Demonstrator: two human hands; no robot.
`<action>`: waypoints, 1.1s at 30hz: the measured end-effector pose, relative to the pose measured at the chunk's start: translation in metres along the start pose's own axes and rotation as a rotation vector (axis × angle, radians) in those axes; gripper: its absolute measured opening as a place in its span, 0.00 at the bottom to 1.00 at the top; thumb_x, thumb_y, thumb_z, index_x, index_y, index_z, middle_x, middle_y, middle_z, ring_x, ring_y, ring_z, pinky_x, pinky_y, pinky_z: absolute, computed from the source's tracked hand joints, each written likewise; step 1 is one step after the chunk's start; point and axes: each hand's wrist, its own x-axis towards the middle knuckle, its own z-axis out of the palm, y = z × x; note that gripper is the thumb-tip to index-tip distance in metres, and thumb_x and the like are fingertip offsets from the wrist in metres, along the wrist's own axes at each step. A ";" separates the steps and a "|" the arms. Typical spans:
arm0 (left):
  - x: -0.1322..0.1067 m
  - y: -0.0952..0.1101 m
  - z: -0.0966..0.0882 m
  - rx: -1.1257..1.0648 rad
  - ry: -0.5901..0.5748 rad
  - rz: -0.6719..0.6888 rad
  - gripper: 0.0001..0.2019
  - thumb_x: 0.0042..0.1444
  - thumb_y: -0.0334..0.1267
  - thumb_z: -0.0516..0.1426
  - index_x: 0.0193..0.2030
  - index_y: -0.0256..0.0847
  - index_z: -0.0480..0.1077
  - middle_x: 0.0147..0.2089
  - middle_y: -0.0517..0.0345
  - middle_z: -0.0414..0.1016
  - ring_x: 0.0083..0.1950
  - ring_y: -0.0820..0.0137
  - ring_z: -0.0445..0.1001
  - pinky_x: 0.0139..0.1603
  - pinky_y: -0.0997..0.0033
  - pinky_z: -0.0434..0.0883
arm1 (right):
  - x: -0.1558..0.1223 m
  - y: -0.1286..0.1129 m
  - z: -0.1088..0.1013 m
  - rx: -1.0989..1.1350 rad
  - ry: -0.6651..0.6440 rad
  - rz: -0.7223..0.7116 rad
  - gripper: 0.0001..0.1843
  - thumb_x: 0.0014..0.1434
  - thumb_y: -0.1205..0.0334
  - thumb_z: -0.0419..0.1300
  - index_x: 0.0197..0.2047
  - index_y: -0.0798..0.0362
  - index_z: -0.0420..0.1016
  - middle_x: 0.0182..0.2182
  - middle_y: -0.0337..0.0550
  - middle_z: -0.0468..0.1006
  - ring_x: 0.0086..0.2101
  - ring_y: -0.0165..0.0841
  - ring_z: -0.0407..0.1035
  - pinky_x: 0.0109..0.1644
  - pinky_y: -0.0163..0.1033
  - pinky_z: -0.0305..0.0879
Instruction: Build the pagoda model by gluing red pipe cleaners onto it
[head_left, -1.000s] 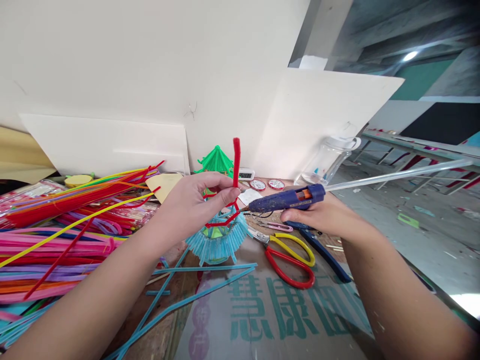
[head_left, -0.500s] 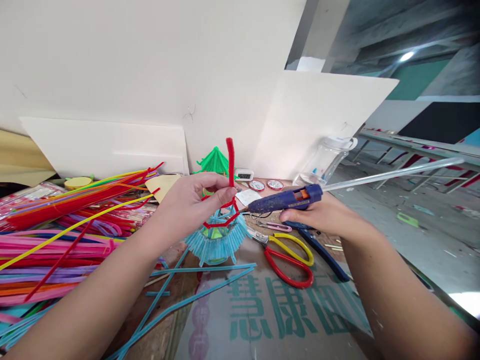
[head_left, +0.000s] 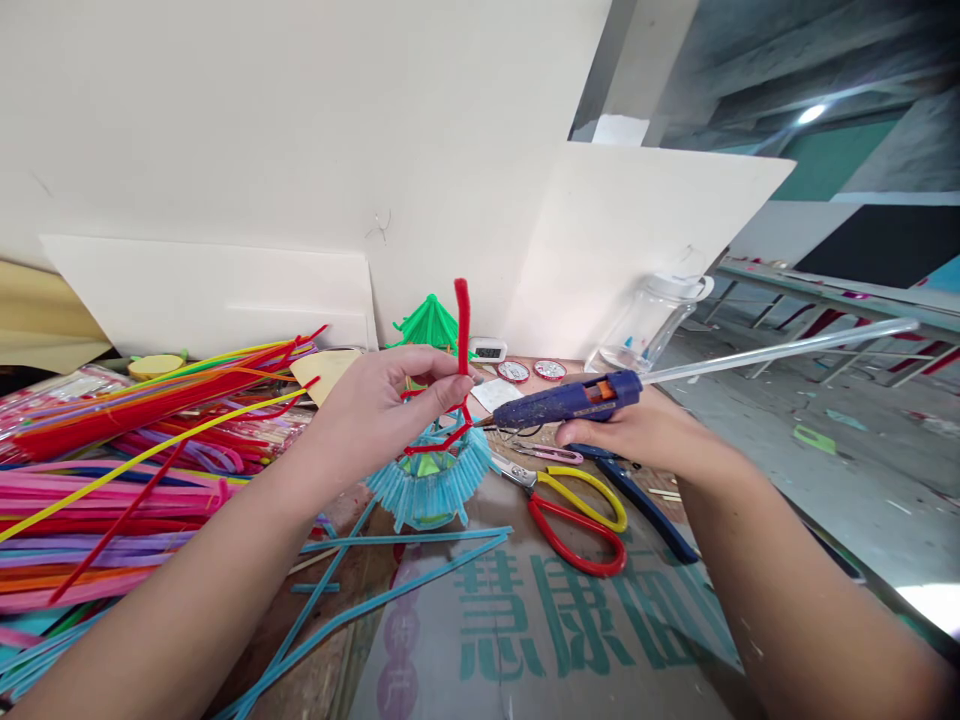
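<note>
Between thumb and fingers, my left hand (head_left: 405, 400) pinches a red pipe cleaner (head_left: 463, 325) that sticks straight up. Its lower part meets a red outline on top of a light-blue pipe-cleaner craft piece (head_left: 431, 485) shaped like a flared roof or skirt. My right hand (head_left: 637, 430) is wrapped round a dark blue hot glue gun (head_left: 574, 398), with a long clear glue stick (head_left: 787, 350) out of its back. The gun's nozzle points left and is at the red outline, near my left fingertips; whether it touches cannot be told. My left hand partly hides the craft piece.
Scissors with red and yellow handles (head_left: 577, 525) and dark blue pliers (head_left: 649, 505) lie on the right. Bundled pipe cleaners (head_left: 112, 500) cover the left side. A green pointed roof (head_left: 430, 322), a small digital timer (head_left: 489, 350) and a clear water bottle (head_left: 641, 320) stand behind.
The glue gun has shifted very slightly left along with my right hand. The blue craft piece has tilted or moved a little left; my left hand keeps its pinch.
</note>
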 end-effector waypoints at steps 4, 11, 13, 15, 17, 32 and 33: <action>0.000 0.001 -0.001 0.002 -0.007 0.011 0.15 0.60 0.50 0.56 0.35 0.42 0.78 0.30 0.63 0.78 0.30 0.73 0.72 0.34 0.76 0.68 | 0.001 -0.001 0.001 0.002 -0.003 0.005 0.21 0.55 0.49 0.64 0.51 0.46 0.78 0.45 0.37 0.82 0.48 0.44 0.75 0.58 0.47 0.69; 0.000 0.002 -0.001 0.002 -0.007 0.015 0.15 0.60 0.49 0.56 0.34 0.42 0.77 0.30 0.62 0.77 0.29 0.73 0.71 0.33 0.76 0.67 | 0.000 0.006 -0.001 -0.057 -0.001 0.031 0.17 0.56 0.49 0.64 0.46 0.47 0.81 0.41 0.38 0.83 0.44 0.42 0.77 0.54 0.44 0.73; 0.000 0.002 -0.001 0.001 -0.015 0.011 0.15 0.60 0.49 0.56 0.34 0.42 0.77 0.30 0.62 0.77 0.30 0.73 0.71 0.34 0.76 0.68 | -0.001 0.008 -0.002 -0.062 0.002 0.035 0.17 0.56 0.50 0.63 0.46 0.47 0.81 0.41 0.38 0.83 0.44 0.42 0.77 0.53 0.45 0.73; 0.000 0.002 -0.001 0.003 -0.019 0.010 0.15 0.60 0.49 0.55 0.34 0.42 0.78 0.31 0.62 0.78 0.30 0.72 0.71 0.34 0.75 0.68 | -0.001 0.010 -0.003 -0.061 0.012 0.029 0.18 0.55 0.50 0.64 0.48 0.46 0.80 0.43 0.37 0.83 0.47 0.43 0.76 0.54 0.45 0.73; 0.000 0.002 -0.002 0.000 -0.019 0.011 0.15 0.60 0.49 0.56 0.35 0.43 0.78 0.31 0.62 0.78 0.30 0.72 0.72 0.35 0.75 0.68 | -0.001 0.011 -0.003 -0.079 0.032 0.021 0.20 0.54 0.50 0.66 0.49 0.44 0.80 0.46 0.36 0.82 0.50 0.43 0.74 0.56 0.45 0.71; -0.006 0.007 -0.006 -0.023 0.003 0.039 0.18 0.61 0.47 0.55 0.56 0.48 0.73 0.40 0.60 0.80 0.40 0.70 0.76 0.41 0.73 0.71 | 0.018 0.069 0.006 -0.119 0.301 0.256 0.21 0.59 0.45 0.58 0.46 0.51 0.79 0.42 0.45 0.82 0.45 0.44 0.74 0.52 0.49 0.70; -0.005 0.008 -0.010 -0.021 0.033 0.038 0.18 0.61 0.47 0.56 0.56 0.48 0.73 0.40 0.60 0.80 0.41 0.69 0.76 0.42 0.73 0.71 | 0.022 0.076 0.009 -0.112 0.344 0.308 0.21 0.58 0.46 0.59 0.46 0.53 0.78 0.42 0.46 0.82 0.44 0.45 0.75 0.52 0.49 0.70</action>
